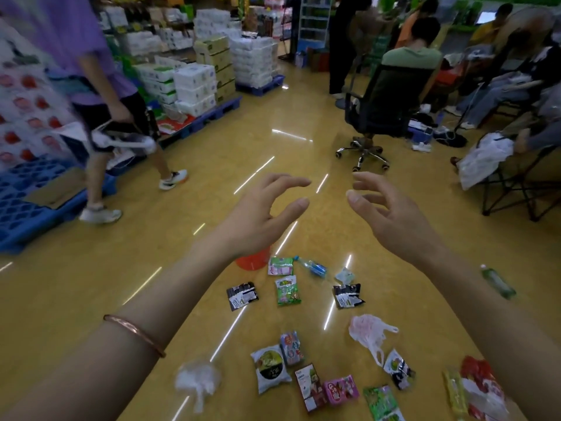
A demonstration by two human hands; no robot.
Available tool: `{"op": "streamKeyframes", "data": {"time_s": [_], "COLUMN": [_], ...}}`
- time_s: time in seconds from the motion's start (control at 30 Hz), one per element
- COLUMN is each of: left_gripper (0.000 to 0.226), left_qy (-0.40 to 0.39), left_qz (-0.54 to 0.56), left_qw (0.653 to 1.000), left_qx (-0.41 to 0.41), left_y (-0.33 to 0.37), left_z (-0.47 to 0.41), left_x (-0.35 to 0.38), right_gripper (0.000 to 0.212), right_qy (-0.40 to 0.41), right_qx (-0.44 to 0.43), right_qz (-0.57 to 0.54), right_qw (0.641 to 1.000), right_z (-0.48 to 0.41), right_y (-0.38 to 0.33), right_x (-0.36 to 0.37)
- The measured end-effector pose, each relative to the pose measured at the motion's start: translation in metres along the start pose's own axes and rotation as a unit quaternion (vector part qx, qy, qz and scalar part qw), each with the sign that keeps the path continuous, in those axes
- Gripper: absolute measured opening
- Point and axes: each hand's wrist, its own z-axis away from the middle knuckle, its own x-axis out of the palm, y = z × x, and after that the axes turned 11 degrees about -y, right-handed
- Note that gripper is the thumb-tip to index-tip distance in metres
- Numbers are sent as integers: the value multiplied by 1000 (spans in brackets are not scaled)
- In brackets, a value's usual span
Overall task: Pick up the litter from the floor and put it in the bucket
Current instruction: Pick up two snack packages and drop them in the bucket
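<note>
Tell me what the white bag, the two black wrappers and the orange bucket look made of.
The white bag: thin plastic film, translucent, crumpled, with loop handles. The black wrappers: probably foil-lined plastic, glossy and creased, with silvery patches. The orange bucket: likely rigid plastic, smooth uniform colour; only partly visible, so uncertain.

The orange bucket (253, 261) lay mostly hidden behind the wrist of the left grip (258, 217). Below the right grip (391, 217), its forearm covered part of a red-and-white wrapper (475, 370), and the bottom edge cut off a green wrapper (381, 402). Far left of the left grip, a passer-by (91, 56) was blurred.
</note>
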Motion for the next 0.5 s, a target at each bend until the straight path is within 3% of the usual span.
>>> {"op": "streamKeyframes", "data": {"time_s": [0.2, 0.5], "left_gripper": [33, 38], "left_qy": [33, 33], "left_qz": [8, 17], "left_qw": [998, 991], "left_qx": [-52, -126], "left_y": [-17, -110], "left_z": [-39, -46], "left_x": [30, 85], "right_gripper": [52, 53], "right_qy": [-55, -117], "right_qx": [-12, 30], "right_qz": [-6, -36], "right_qw": [998, 992], "right_z": [-47, -78], "right_y": [51, 140], "right_x": [-17, 43]}}
